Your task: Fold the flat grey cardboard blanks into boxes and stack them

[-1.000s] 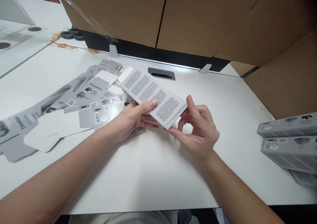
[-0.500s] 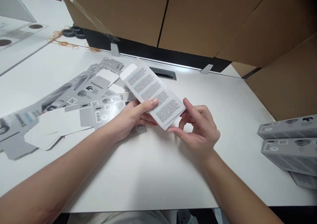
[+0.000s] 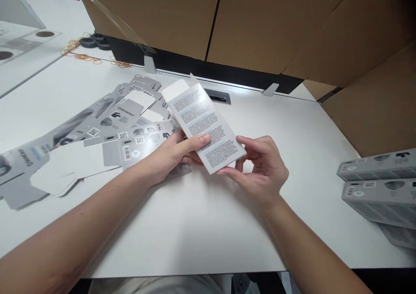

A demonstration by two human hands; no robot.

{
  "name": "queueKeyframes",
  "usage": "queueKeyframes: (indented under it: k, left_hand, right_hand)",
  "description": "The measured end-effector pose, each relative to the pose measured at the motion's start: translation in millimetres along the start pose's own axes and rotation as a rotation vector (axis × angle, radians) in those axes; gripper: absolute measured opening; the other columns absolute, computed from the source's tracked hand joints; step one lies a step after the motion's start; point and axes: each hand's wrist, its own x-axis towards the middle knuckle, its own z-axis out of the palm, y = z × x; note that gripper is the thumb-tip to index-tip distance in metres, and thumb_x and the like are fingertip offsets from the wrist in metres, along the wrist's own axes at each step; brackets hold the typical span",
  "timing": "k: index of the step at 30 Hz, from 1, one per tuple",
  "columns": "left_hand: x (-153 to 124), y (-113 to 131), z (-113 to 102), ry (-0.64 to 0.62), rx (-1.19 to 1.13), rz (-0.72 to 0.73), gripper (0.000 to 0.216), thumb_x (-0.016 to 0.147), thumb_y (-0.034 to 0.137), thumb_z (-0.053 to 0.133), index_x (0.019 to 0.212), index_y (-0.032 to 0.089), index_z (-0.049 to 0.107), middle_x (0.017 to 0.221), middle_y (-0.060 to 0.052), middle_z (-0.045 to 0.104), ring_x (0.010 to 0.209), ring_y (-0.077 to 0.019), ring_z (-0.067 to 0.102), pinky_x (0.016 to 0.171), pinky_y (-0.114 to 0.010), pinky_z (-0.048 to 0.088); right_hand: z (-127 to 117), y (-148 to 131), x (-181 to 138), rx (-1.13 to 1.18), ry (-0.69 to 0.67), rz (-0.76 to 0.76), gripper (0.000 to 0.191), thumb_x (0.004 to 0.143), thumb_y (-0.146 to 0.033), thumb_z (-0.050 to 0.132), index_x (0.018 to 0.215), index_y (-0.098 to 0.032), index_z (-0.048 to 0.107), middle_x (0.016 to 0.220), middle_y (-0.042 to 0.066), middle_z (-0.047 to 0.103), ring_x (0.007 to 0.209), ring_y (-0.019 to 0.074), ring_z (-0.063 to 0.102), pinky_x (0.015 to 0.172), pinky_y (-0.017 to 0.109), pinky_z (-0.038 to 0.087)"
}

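Note:
A grey printed carton [image 3: 204, 121] with several blocks of small text is held tilted above the white table. White flaps stand out at its far end. My left hand [image 3: 175, 155] grips its left side, the thumb lying on the printed face and the fingers underneath. At the near right end my right hand [image 3: 260, 166] pinches the carton's edge between thumb and fingers. Left of the carton, flattened carton blanks [image 3: 113, 155] lie in an overlapping spread, partly hidden behind my left hand and forearm.
Folded-up grey boxes [image 3: 380, 198] are stacked at the table's right edge. Cardboard panels [image 3: 260, 30] stand along the back, held by clips. Rubber bands [image 3: 87, 59] and black rings [image 3: 95, 40] lie at the back left. A recessed table socket [image 3: 219, 97] sits behind the carton.
The carton's sides have spread a little and its far flaps stand further apart. Its near end now looks closed over, and my right thumb and fingers have shifted slightly on that end.

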Motion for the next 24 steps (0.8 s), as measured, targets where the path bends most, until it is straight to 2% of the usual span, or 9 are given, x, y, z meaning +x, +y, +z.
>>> queueKeyframes:
  k: [4,7,11,14,16,18,20,22,24]
  left_hand:
    - [-0.3,0.8,-2.7,-0.024,0.0,0.02,0.076,0.1,0.083,0.09,0.148,0.024,0.083,0.141,-0.016,0.091,0.132,-0.0451,0.088,0.107,-0.055,0.075]
    - [0.4,-0.3,-4.1,-0.019,-0.003,0.009,0.078,0.097,0.089,0.089,0.142,0.025,0.086,0.138,-0.014,0.092,0.13,-0.0446,0.089,0.107,-0.054,0.074]
    - [0.8,-0.7,-5.1,0.024,0.002,-0.021,0.083,0.09,0.087,0.097,0.144,0.025,0.083,0.142,-0.014,0.091,0.131,-0.0437,0.088,0.103,-0.051,0.074]
    - [0.8,-0.5,-5.7,0.004,0.009,-0.022,0.083,0.092,0.083,0.098,0.149,0.025,0.08,0.142,-0.016,0.09,0.129,-0.044,0.089,0.1,-0.051,0.074]
    - [1.2,0.6,-5.2,0.002,0.025,-0.005,0.081,0.095,0.081,0.097,0.151,0.025,0.078,0.143,-0.016,0.09,0.131,-0.0444,0.088,0.1,-0.052,0.074]
    - [1.7,3.1,-4.1,0.023,0.046,0.043,0.081,0.095,0.08,0.097,0.151,0.025,0.077,0.147,-0.017,0.088,0.135,-0.0454,0.086,0.1,-0.051,0.074]
    - [1.4,6.6,-3.2,0.058,0.055,0.119,0.085,0.095,0.08,0.098,0.156,0.027,0.074,0.153,-0.017,0.085,0.141,-0.047,0.083,0.101,-0.051,0.075]
    - [-0.2,9.5,-3.1,0.11,0.08,0.211,0.087,0.095,0.076,0.099,0.161,0.028,0.069,0.157,-0.016,0.083,0.147,-0.0476,0.08,0.106,-0.053,0.074]
    - [-3.0,10.4,-4.0,0.151,0.177,0.277,0.09,0.091,0.066,0.105,0.163,0.03,0.066,0.157,-0.014,0.083,0.149,-0.0472,0.078,0.113,-0.056,0.071]
  right_hand:
    - [-0.3,1.3,5.6,0.001,0.055,-0.123,0.038,0.114,-0.048,0.096,0.15,-0.035,0.09,0.095,0.0,0.076,0.063,0.0167,0.064,0.048,0.034,0.06]
    - [0.1,0.1,8.5,0.004,0.071,-0.14,0.031,0.115,-0.042,0.095,0.146,-0.036,0.091,0.09,-0.001,0.078,0.062,0.0174,0.067,0.046,0.033,0.058]
    - [0.4,-2.3,8.0,-0.047,0.085,-0.135,0.022,0.117,-0.042,0.093,0.137,-0.035,0.091,0.087,-0.001,0.079,0.06,0.0181,0.069,0.044,0.033,0.056]
    - [0.1,-2.7,5.9,-0.117,0.102,-0.147,0.016,0.116,-0.045,0.092,0.128,-0.034,0.091,0.085,-0.001,0.079,0.058,0.0189,0.069,0.042,0.034,0.055]
    - [0.2,-1.9,5.0,-0.135,0.107,-0.154,0.013,0.116,-0.039,0.091,0.128,-0.035,0.091,0.084,-0.001,0.08,0.058,0.0194,0.069,0.043,0.034,0.056]
    - [0.2,0.4,4.6,-0.117,0.105,-0.158,0.02,0.114,-0.031,0.091,0.134,-0.036,0.091,0.086,-0.001,0.081,0.058,0.0195,0.068,0.044,0.034,0.058]
    - [-0.9,4.4,4.4,-0.055,0.077,-0.144,0.029,0.113,-0.034,0.094,0.141,-0.037,0.09,0.093,0.0,0.081,0.061,0.0191,0.069,0.045,0.033,0.059]
    - [-3.5,9.4,3.6,0.038,0.023,-0.084,0.041,0.113,-0.055,0.095,0.148,-0.035,0.088,0.105,0.003,0.082,0.062,0.0178,0.069,0.046,0.034,0.061]
    - [-7.0,14.2,1.8,0.128,-0.054,0.032,0.066,0.111,-0.08,0.088,0.158,-0.032,0.084,0.125,0.008,0.082,0.058,0.0144,0.066,0.045,0.035,0.063]
